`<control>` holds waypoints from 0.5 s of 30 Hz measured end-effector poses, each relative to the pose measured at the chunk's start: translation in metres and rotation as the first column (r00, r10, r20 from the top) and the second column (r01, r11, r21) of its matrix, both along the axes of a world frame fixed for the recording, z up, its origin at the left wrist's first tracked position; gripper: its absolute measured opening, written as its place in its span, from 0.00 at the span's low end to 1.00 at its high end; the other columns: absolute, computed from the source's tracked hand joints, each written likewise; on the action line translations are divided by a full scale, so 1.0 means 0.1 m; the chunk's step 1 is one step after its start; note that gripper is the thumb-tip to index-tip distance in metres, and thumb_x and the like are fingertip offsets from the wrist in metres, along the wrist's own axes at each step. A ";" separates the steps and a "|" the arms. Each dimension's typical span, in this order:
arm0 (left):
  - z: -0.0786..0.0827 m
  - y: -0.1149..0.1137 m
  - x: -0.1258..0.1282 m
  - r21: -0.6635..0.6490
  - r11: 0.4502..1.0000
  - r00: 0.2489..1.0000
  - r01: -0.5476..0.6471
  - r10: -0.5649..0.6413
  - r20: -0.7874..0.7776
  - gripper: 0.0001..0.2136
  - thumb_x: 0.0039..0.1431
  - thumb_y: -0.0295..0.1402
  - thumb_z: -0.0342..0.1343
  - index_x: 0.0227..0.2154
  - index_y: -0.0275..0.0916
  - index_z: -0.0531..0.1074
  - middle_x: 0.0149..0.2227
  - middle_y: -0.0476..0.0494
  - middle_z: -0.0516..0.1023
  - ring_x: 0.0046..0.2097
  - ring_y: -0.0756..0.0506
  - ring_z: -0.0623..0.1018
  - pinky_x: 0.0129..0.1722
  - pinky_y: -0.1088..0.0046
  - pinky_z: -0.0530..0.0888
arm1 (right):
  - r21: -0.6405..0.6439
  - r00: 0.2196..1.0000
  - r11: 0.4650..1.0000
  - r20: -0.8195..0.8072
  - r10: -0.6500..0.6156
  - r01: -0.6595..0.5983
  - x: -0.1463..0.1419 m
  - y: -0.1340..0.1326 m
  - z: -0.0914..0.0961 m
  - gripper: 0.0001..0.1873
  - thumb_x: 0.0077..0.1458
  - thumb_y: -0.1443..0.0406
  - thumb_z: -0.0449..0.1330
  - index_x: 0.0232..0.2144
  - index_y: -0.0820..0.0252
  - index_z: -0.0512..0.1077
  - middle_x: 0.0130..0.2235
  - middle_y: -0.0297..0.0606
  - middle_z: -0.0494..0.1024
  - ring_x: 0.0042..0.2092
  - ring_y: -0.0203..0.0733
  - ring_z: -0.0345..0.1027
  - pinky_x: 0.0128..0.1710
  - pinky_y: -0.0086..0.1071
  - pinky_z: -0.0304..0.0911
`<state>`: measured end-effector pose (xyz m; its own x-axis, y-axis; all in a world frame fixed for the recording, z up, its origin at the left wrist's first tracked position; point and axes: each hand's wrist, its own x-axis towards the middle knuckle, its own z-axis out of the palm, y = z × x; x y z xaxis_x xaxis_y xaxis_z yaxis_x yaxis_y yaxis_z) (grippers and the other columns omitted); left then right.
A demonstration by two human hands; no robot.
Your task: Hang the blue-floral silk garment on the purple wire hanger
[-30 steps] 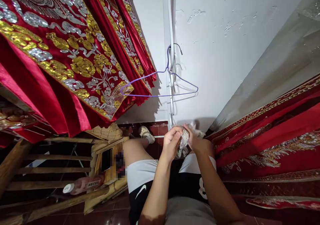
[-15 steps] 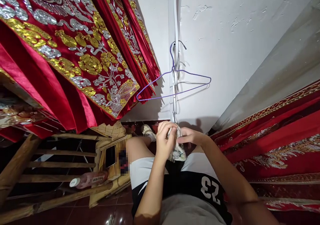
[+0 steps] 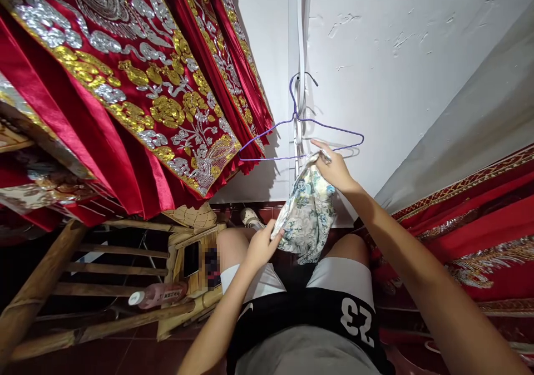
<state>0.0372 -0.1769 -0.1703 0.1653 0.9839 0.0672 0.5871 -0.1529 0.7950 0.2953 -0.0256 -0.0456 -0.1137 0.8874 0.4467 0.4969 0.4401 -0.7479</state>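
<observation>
A thin white cloth with a blue-green floral print (image 3: pixel 306 213) hangs stretched between my hands above my lap. My left hand (image 3: pixel 262 244) pinches its lower left edge, thumb on top. Higher up, my right hand (image 3: pixel 331 166) grips the gathered upper corner, its index finger pointing out toward the hanger. Right behind that hand a purple wire hanger (image 3: pixel 267 158) hangs from a hook on a white vertical strip (image 3: pixel 293 24). Its bottom bar passes close to the cloth's top; whether they touch I cannot tell. What kind of garment the cloth is does not show.
Red embroidered garments (image 3: pixel 167 108) hang at the left, and more red fabric (image 3: pixel 479 225) hangs at the right. A bamboo rack (image 3: pixel 112 269) holds a pink bottle (image 3: pixel 158 296) near my left leg. A phone (image 3: pixel 192 257) lies beside it. The white wall (image 3: pixel 375 58) stands ahead.
The bunched cloth has been spread open. My right hand has risen with its upper corner toward the hanger, while my left hand has moved slightly down and left.
</observation>
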 end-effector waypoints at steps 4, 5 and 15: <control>0.17 0.23 -0.33 0.084 0.990 0.985 0.117 -0.105 -0.134 0.11 0.64 0.33 0.47 0.42 0.44 0.74 0.39 0.41 0.80 0.41 0.38 0.79 0.44 0.64 0.72 | 0.000 0.991 1.000 0.133 -0.022 0.022 0.06 0.09 -0.12 0.16 0.62 0.57 0.54 0.25 0.57 0.69 0.23 0.33 0.67 0.26 0.38 0.55 0.31 0.34 0.51; 0.23 0.30 -0.41 0.124 0.982 0.975 0.139 -0.114 -0.190 0.13 0.62 0.31 0.46 0.41 0.43 0.76 0.44 0.38 0.81 0.47 0.37 0.79 0.51 0.60 0.72 | 0.018 0.989 1.000 0.145 -0.024 0.021 0.10 0.05 -0.13 0.17 0.62 0.57 0.54 0.22 0.57 0.66 0.22 0.33 0.66 0.26 0.38 0.55 0.30 0.33 0.50; 1.33 0.73 -0.75 0.505 0.861 0.976 0.057 0.058 -0.209 0.15 0.61 0.30 0.43 0.32 0.38 0.76 0.66 0.32 0.69 0.68 0.36 0.68 0.67 0.53 0.64 | 0.039 0.979 0.992 0.160 -0.126 0.122 0.45 -0.37 0.22 0.20 0.54 0.57 0.57 0.17 0.55 0.55 0.19 0.31 0.58 0.25 0.35 0.51 0.27 0.33 0.46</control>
